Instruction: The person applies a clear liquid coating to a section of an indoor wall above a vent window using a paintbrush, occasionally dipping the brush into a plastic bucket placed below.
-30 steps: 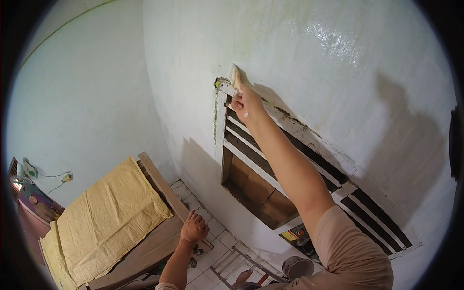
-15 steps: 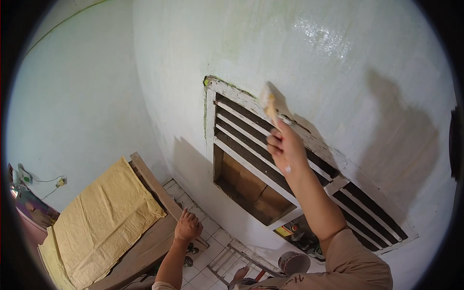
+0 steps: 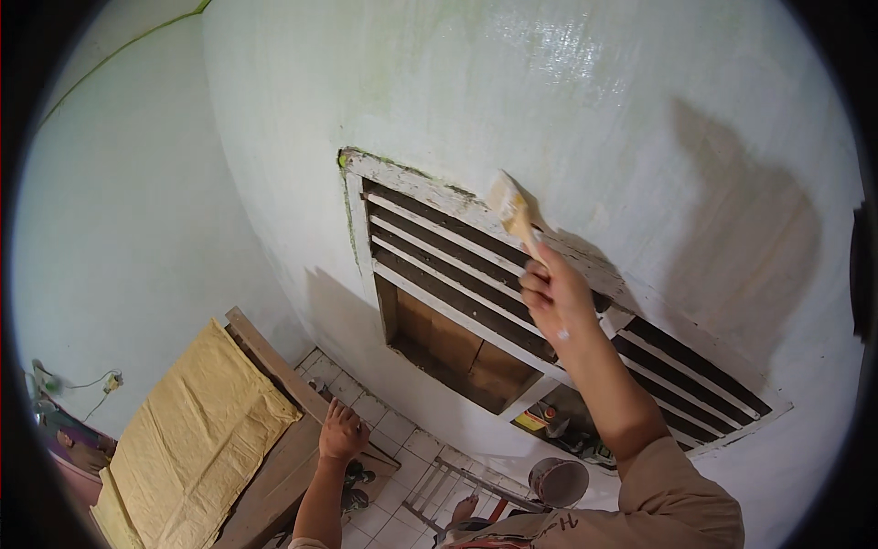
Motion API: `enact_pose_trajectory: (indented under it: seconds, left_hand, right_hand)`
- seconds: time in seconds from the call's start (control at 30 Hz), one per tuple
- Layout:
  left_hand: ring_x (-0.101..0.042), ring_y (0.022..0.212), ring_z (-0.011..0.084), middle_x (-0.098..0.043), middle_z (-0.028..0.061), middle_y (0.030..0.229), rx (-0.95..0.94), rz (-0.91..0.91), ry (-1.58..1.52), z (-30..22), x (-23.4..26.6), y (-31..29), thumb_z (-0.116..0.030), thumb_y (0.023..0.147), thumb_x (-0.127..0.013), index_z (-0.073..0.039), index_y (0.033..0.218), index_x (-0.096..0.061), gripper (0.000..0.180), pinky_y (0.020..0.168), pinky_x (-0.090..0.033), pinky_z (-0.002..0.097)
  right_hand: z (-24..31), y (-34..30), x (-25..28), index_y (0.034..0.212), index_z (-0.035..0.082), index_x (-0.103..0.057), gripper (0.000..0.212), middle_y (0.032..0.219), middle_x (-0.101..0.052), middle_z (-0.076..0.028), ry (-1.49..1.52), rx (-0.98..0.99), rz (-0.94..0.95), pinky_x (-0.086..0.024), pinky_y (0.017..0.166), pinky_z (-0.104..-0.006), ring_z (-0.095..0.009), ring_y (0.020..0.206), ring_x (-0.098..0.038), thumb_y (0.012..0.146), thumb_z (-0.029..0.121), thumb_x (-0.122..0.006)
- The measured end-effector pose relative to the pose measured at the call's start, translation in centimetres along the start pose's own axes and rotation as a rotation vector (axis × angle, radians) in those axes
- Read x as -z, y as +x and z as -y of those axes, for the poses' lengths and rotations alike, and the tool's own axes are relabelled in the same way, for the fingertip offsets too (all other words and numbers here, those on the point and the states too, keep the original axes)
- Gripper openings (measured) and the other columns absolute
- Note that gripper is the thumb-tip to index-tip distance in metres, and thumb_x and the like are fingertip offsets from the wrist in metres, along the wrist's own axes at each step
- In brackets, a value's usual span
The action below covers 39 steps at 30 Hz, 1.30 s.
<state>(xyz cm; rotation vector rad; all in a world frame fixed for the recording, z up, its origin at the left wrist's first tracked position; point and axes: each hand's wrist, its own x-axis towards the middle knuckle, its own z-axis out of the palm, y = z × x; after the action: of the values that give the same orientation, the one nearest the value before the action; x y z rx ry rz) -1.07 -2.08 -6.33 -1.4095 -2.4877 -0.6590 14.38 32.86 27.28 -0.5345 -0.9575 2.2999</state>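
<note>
My right hand (image 3: 555,288) is closed round the wooden handle of a flat paintbrush (image 3: 514,212). Its pale, paint-covered bristles meet the wall at the upper edge of a white slatted window frame (image 3: 439,186). That edge has chipped paint and dark cracks along it. White paint spots the skin near my right wrist. Lower and to the left, my left hand (image 3: 343,432) rests at the corner of a wooden cabinet (image 3: 274,364), fingers bent over its edge. A creased tan sheet (image 3: 206,430) covers the cabinet's top.
A paint-smeared bucket (image 3: 559,482) and a metal ladder (image 3: 444,489) are below me, above white floor tiles (image 3: 393,425). A cable with a socket (image 3: 112,382) hangs by the left wall. Wet paint shines on the wall (image 3: 558,46) above.
The brush has shifted slightly down along the wall towards the frame's upper edge, still in my right hand. The view has shifted to the right; my left hand stays at the cabinet.
</note>
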Motion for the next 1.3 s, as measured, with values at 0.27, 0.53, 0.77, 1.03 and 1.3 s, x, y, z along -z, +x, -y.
enact_pose_trajectory:
  seconds: [0.27,0.53,0.77,1.03,1.3]
  left_hand:
    - [-0.064,0.099,0.0328,-0.066,0.0148,0.088,0.034,0.028,-0.002,-0.4,0.5,-0.1,-0.012,0.078,-0.067,-0.001,0.08,-0.068,0.012,0.119,-0.038,0.0541]
    - [-0.063,0.1,0.0328,-0.066,0.0151,0.089,0.059,0.033,-0.009,-0.2,0.4,-0.7,-0.015,0.08,-0.067,-0.001,0.08,-0.069,0.014,0.12,-0.036,0.0521]
    - [-0.063,0.104,0.0318,-0.066,0.0147,0.09,0.059,0.067,-0.003,-0.2,0.9,-0.4,-0.018,0.082,-0.066,-0.002,0.082,-0.071,0.017,0.121,-0.035,0.0501]
    - [-0.063,0.098,0.0316,-0.064,0.014,0.085,0.057,-0.011,-0.028,0.2,0.3,-1.1,-0.015,0.08,-0.067,-0.001,0.079,-0.069,0.014,0.12,-0.036,0.0509]
    - [-0.064,0.095,0.0301,-0.063,0.0122,0.083,0.046,-0.023,-0.039,0.3,0.4,-0.8,-0.014,0.08,-0.068,-0.002,0.076,-0.068,0.012,0.12,-0.037,0.0516]
  right_hand:
    - [3.6,-10.7,5.3,0.116,0.006,-0.059,0.026,0.072,-0.039,0.007,-0.173,0.103,-0.104,-0.02,0.043,-0.02,-0.003,0.052,-0.029,0.104,0.028,-0.059]
    - [4.0,-5.7,-3.7,0.111,0.005,-0.056,0.022,0.07,-0.039,0.005,-0.663,0.148,0.072,-0.022,0.041,-0.0235,-0.004,0.048,-0.031,0.102,0.024,-0.062]
    - [3.9,8.1,-16.1,0.11,0.001,-0.062,0.033,0.071,-0.061,-0.003,-1.29,0.651,0.233,-0.041,0.044,-0.0276,-0.009,0.048,-0.049,0.099,0.032,-0.066]
    - [0.1,15.7,-28.3,0.1,0.006,-0.076,0.037,0.074,-0.074,-0.006,-1.816,0.86,0.375,-0.055,0.07,-0.0338,-0.018,0.069,-0.069,0.091,0.04,-0.065]
    - [-2.4,23.0,-32.3,0.095,0.009,-0.077,0.03,0.072,-0.075,-0.002,-2.097,0.879,0.332,-0.057,0.075,-0.0374,-0.022,0.072,-0.071,0.088,0.034,-0.063]
